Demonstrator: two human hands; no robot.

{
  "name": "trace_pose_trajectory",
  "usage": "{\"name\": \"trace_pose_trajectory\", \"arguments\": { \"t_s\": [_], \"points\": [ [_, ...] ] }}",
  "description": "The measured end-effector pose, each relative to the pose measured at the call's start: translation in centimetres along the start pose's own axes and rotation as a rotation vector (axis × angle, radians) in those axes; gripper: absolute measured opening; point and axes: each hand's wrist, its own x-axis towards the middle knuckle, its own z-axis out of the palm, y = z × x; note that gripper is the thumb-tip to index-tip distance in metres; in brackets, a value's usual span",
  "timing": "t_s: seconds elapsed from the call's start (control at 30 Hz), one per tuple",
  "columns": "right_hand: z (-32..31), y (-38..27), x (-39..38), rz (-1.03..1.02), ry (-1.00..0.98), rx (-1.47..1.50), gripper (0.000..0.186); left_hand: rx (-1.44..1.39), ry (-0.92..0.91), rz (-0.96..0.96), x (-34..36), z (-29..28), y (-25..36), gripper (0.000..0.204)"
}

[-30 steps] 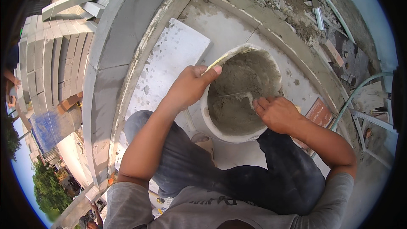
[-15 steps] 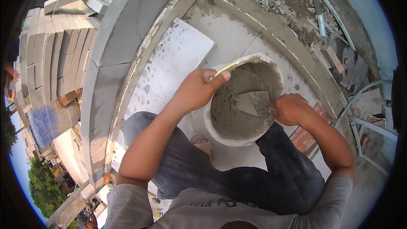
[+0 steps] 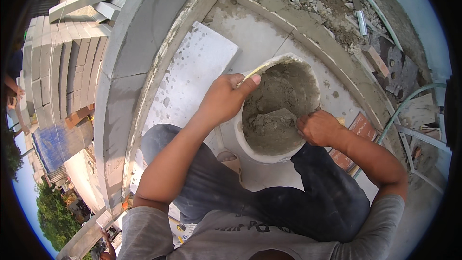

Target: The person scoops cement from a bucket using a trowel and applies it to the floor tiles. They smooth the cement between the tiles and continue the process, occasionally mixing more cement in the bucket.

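Grey wet mortar (image 3: 276, 115) fills a white bucket (image 3: 262, 151) that stands tilted on the concrete slab floor (image 3: 250, 31), right in front of the crouching person's knees. The left hand (image 3: 226, 98) clamps the bucket's left rim, its fingers (image 3: 250, 81) curled over the edge with the thumb pressed on the lip. The right hand (image 3: 318, 127) sits at the bucket's right rim, its fingers closed around the handle of a trowel (image 3: 278, 114), whose blade lies loaded with mortar inside the bucket; the handle itself is hidden under the hand.

Just left of the bucket lies a pale rectangular block (image 3: 192, 79), speckled with mortar, flat on the floor. Further left runs a curved concrete ledge (image 3: 120, 77), and beyond it a stack of grey blocks (image 3: 53, 62). Far right, rubble (image 3: 332, 0) lies beyond a raised curved kerb (image 3: 308, 29). A reddish tile (image 3: 358, 130) lies near the right forearm, and a green hose (image 3: 409, 101) arcs at the right.
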Motion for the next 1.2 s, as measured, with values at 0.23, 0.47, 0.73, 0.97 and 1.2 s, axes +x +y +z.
{"name": "trace_pose_trajectory", "arguments": {
  "t_s": [0.23, 0.47, 0.73, 0.97, 1.2],
  "points": [
    [-1.5, -0.1, -1.3, -0.013, 0.092, 0.351, 0.026, 0.041, 0.049, -0.057, 0.3, -0.6, -1.0, 0.056],
    [-4.3, -0.8, -1.9, -0.001, 0.104, 0.766, 0.025, 0.041, 0.138, -0.125, -1.1, -2.9, -2.6, 0.062],
    [-12.6, 2.4, -1.7, 0.109, 0.370, 0.858, 0.032, 0.231, 0.211, -0.194, -1.9, -5.5, -8.8, 0.068],
    [-17.9, 5.6, 5.7, 0.381, 0.930, 0.521, 0.038, 0.175, 0.213, -0.243, -3.8, -5.3, -10.3, 0.070],
    [-18.0, 13.1, 23.9, 0.647, 0.731, -0.063, 0.030, 0.176, 0.225, -0.253, -4.4, -4.2, -10.6, 0.070]
  ]
}}
